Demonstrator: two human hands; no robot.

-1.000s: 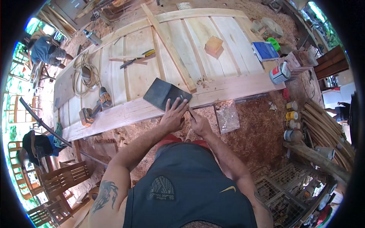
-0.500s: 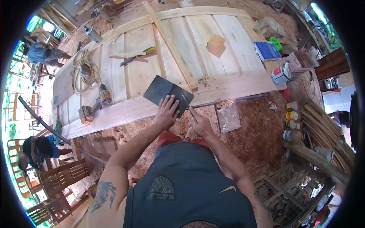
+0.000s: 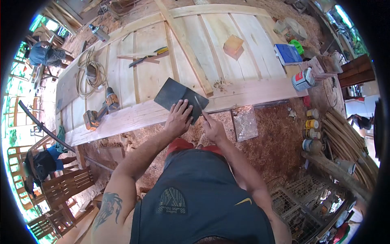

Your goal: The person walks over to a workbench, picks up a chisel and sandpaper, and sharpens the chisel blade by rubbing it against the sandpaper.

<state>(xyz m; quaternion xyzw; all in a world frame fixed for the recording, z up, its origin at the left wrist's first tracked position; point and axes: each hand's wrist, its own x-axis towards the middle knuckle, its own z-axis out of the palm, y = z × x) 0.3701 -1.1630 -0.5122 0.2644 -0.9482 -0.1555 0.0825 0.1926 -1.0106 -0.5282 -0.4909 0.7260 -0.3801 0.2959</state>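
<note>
A dark grey sheet (image 3: 170, 90), with the look of sandpaper and a crease across it, lies at the near edge of the wooden panel (image 3: 154, 91) and juts over that edge. My left hand (image 3: 178, 118) rests flat on its lower part, fingers stretched out. In my right hand (image 3: 214, 129) is a slim knife (image 3: 199, 103), gripped with closed fingers. Its pale blade lies over the right side of the sheet; whether it cuts in, I cannot tell. Farther back on the panel are a yellow-and-black cutter (image 3: 161, 51) and a wooden block (image 3: 233, 44).
A cordless drill (image 3: 109, 101) and a coiled hose (image 3: 86, 77) lie on the left. A long batten (image 3: 187, 51) crosses the panel. At right stand a tin can (image 3: 303, 79) and a blue box (image 3: 288, 54). Two people (image 3: 42, 55) are at the far left.
The view has shifted slightly. Both hands, the sheet and the knife keep nearly the same places relative to each other.
</note>
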